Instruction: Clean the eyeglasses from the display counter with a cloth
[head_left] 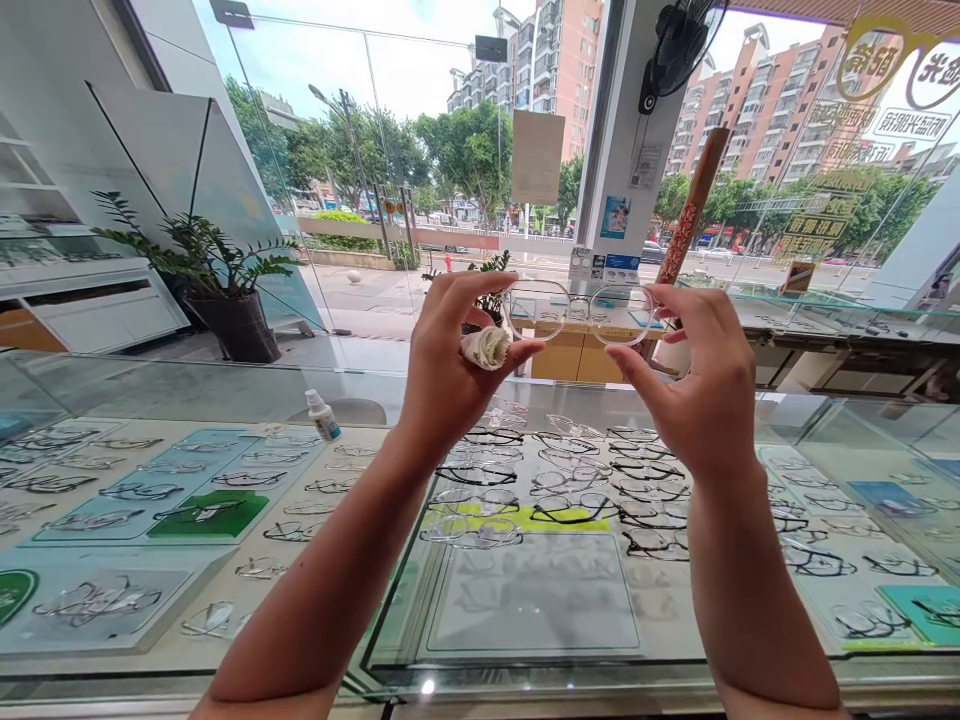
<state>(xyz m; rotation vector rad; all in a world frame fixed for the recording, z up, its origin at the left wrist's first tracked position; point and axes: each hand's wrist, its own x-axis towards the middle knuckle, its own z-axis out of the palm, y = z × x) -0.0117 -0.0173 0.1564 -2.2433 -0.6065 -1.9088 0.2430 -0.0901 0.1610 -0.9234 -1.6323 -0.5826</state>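
A pair of clear-framed eyeglasses (579, 299) is raised in front of me against the bright window. My left hand (459, 350) pinches its left side between thumb and fingers. A rolled, whitish cloth (487, 347) is also tucked in that hand, against the palm. At the other end, my right hand (697, 365) grips the right rim with fingertips and thumb. Both arms are stretched out over the glass display counter (536, 590). Beneath them, rows of eyeglasses (574, 508) lie in the case.
A small white spray bottle (322, 416) stands on the counter to the left. Behind it is a potted plant (232, 320) on the floor. Another low display counter (566, 345) stands by the window. A black fan (682, 40) hangs on the pillar.
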